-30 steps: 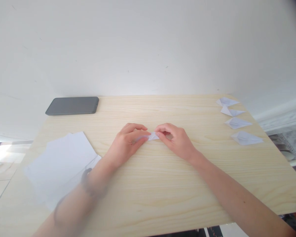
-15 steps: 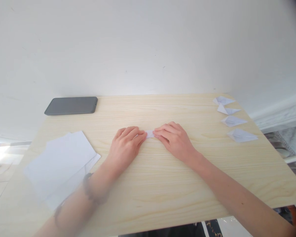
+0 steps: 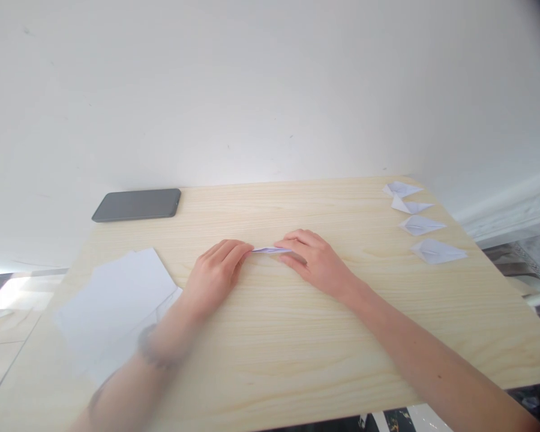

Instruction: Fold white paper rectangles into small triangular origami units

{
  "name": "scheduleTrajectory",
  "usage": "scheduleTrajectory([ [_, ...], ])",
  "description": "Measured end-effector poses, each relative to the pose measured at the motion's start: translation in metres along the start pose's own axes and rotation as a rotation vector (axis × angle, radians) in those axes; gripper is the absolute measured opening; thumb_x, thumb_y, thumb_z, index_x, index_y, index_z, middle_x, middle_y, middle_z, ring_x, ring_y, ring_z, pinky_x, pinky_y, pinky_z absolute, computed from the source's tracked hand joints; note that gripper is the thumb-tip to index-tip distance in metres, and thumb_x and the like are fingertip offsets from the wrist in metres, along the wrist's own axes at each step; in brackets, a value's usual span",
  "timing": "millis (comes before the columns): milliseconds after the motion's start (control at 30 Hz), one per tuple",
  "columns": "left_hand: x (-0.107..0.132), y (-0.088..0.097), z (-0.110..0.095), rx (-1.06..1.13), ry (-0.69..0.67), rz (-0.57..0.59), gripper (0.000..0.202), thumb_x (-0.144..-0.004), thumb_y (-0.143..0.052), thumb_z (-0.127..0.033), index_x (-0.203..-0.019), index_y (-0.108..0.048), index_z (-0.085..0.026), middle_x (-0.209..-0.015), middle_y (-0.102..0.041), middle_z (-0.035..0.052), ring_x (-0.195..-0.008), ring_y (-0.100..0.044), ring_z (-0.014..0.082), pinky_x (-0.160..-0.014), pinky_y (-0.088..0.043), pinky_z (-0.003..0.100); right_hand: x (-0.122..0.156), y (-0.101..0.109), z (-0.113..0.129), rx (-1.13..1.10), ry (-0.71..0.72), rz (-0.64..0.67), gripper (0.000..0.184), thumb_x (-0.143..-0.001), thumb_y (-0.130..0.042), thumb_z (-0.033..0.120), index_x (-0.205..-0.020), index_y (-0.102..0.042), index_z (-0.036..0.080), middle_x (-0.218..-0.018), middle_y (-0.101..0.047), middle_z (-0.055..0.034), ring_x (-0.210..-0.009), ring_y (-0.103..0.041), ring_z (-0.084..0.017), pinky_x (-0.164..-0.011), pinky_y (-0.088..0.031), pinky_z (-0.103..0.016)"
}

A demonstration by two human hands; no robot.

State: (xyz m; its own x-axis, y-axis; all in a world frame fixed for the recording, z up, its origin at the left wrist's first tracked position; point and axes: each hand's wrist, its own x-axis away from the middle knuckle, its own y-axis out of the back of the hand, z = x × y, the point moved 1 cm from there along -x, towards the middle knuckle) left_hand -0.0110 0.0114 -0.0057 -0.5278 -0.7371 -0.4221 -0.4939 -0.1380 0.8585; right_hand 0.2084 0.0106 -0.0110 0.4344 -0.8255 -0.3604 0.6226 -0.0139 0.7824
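A small folded paper (image 3: 270, 249) lies flat near the middle of the desk (image 3: 297, 360) – it is white, thin and long, with a pointed left end. The left hand (image 3: 216, 273) lies low on the wood, its fingers straight and close together, and the fingertips touch the left end of the folded paper. The right hand (image 3: 317, 264) is flat too, fingers stretched out side by side, with the first finger pressing down on the right end. Neither hand is closed around the paper.

The desk is smooth, pale wood with fine lines running from left to right. On the near left lies a loose pile of plain white sheets (image 3: 112, 300), a bit fanned out. At the far left sits a dark grey phone (image 3: 137, 205), flat and shiny, with round corners. On the far right, four folded paper shapes (image 3: 420, 225) lie in a row – each is white and pointed like a dart. A bare white wall (image 3: 270, 90) stands behind the desk.
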Motion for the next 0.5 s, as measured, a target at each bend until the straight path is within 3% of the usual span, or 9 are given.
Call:
scheduleTrajectory([
  [167,-0.009,-0.004,-0.008,0.107,0.009,0.012,0.024,-0.086,-0.053,-0.027,-0.109,-0.055,-0.02,-0.101,-0.064,0.0072,-0.09,-0.061,0.019,-0.08,-0.05,0.033,0.001,-0.001,0.001,-0.076,-0.013,-0.051,0.02,-0.09,-0.045,0.023,-0.094,-0.064,0.02,-0.087,-0.065,-0.0043,-0.083,-0.058,-0.015,-0.078,-0.047,-0.031],
  [333,-0.017,-0.009,-0.009,0.266,-0.006,-0.026,0.014,-0.087,-0.052,-0.022,-0.097,-0.06,-0.02,-0.091,-0.064,0.0048,-0.083,-0.06,0.015,-0.075,-0.049,0.028,0.0,-0.003,0.006,-0.063,-0.011,-0.059,0.017,-0.089,-0.047,0.023,-0.091,-0.064,0.02,-0.086,-0.066,-0.0039,-0.082,-0.059,-0.016,-0.075,-0.047,-0.03],
  [500,-0.017,-0.008,-0.009,0.3,-0.01,0.026,0.012,-0.086,-0.051,-0.018,-0.091,-0.062,-0.018,-0.086,-0.063,0.0051,-0.08,-0.058,0.015,-0.072,-0.048,0.028,-0.002,-0.006,0.013,-0.007,0.03,-0.023,0.016,-0.089,-0.048,0.023,-0.088,-0.063,0.019,-0.084,-0.067,-0.0036,-0.08,-0.058,-0.016,-0.074,-0.046,-0.031],
])
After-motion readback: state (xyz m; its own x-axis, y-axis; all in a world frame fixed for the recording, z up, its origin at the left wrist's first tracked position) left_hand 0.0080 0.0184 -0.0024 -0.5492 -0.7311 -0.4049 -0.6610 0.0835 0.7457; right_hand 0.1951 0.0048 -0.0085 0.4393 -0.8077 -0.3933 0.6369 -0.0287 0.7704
